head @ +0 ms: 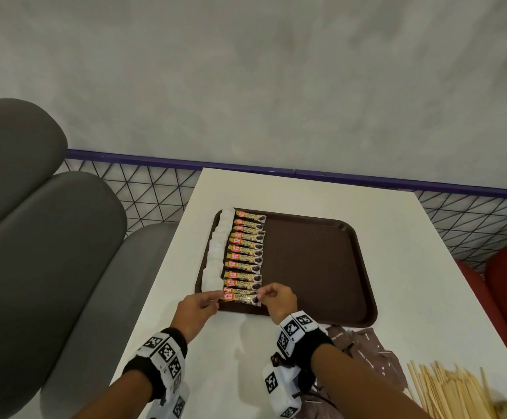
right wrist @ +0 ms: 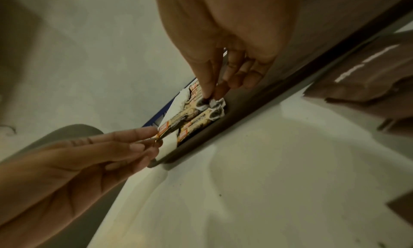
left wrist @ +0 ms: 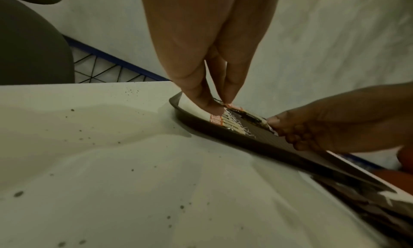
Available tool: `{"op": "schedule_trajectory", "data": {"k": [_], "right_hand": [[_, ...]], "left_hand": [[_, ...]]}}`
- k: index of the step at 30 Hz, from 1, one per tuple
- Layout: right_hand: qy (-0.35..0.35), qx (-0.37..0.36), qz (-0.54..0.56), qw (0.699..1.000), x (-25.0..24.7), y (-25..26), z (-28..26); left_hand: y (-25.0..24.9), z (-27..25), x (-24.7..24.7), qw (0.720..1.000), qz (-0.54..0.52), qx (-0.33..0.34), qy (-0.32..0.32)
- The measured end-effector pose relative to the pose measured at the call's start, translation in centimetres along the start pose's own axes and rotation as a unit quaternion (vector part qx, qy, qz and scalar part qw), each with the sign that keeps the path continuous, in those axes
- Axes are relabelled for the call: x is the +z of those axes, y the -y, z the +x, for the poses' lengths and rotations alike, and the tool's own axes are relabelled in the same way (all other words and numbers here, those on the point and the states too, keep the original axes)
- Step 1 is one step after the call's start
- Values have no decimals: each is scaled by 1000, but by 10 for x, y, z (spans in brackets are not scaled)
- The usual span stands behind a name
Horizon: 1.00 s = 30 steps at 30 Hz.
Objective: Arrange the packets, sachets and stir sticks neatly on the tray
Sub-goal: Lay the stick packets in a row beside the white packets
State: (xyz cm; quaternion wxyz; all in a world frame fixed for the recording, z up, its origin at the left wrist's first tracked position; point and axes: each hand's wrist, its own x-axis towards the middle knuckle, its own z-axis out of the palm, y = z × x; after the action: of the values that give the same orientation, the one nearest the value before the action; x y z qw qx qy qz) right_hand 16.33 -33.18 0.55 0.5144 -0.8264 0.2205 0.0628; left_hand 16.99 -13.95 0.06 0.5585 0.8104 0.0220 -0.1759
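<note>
**Brown tray part-filled: coffee column nearly closed, brown packets and sticks still off it**

Brown plastic makes up the tray (head: 315,267), which sits on the white table (head: 246,358), and most of its floor is bare. Only its left strip is filled: a line of white sachets (head: 214,258) along the left rim, and just beside them a neat column of Great Taste coffee sachets (head: 247,252) running from the far edge to the near one.

Off the tray, on the table's near right corner, lie a loose pile of brown packets (head: 364,352) and a heap of wooden stir sticks (head: 451,391). Neither group looks started, so roughly half the job seems to remain.

At the near end of the column, one coffee sachet (head: 241,293) is being set down. The left hand (head: 196,309) pinches its orange end between thumb and fingertips; the right hand (head: 277,299) pinches the opposite end in the same way, the other fingers curled. In the right wrist view the sachet is tilted, with its orange end raised, not yet flat.
</note>
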Motion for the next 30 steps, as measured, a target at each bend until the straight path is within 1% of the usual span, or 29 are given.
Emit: {"op": "schedule_trajectory", "data": {"k": [2, 5, 8, 11, 15, 17, 22, 25, 27, 30], "right_hand": [[2, 1, -25, 1000, 2, 1, -1], [1, -1, -48, 999, 5, 2, 1], [-7, 2, -73, 997, 12, 1, 4], [-9, 6, -107, 994, 15, 3, 6], [4, -8, -154, 988, 13, 1, 8], [15, -21, -179, 984, 13, 0, 8], [4, -68, -235, 970, 12, -6, 9], [4, -87, -239, 967, 8, -6, 7], [0, -100, -223, 970, 1, -7, 2], [-20, -118, -185, 976, -19, -16, -6]], "left_hand": [[3, 0, 2, 997, 70, 16, 3], [6, 1, 5, 988, 142, 52, 8], [6, 2, 8, 972, 214, 92, 27], [6, 3, 7, 948, 287, 131, 40], [3, 3, 6, 932, 334, 133, 50], [0, 1, 7, 929, 344, 129, 52], [-5, -1, 8, 929, 343, 126, 56], [-7, -3, 8, 932, 337, 128, 50], [-7, -7, 7, 944, 303, 127, 29], [-8, -18, 5, 968, 221, 120, -16]]}}
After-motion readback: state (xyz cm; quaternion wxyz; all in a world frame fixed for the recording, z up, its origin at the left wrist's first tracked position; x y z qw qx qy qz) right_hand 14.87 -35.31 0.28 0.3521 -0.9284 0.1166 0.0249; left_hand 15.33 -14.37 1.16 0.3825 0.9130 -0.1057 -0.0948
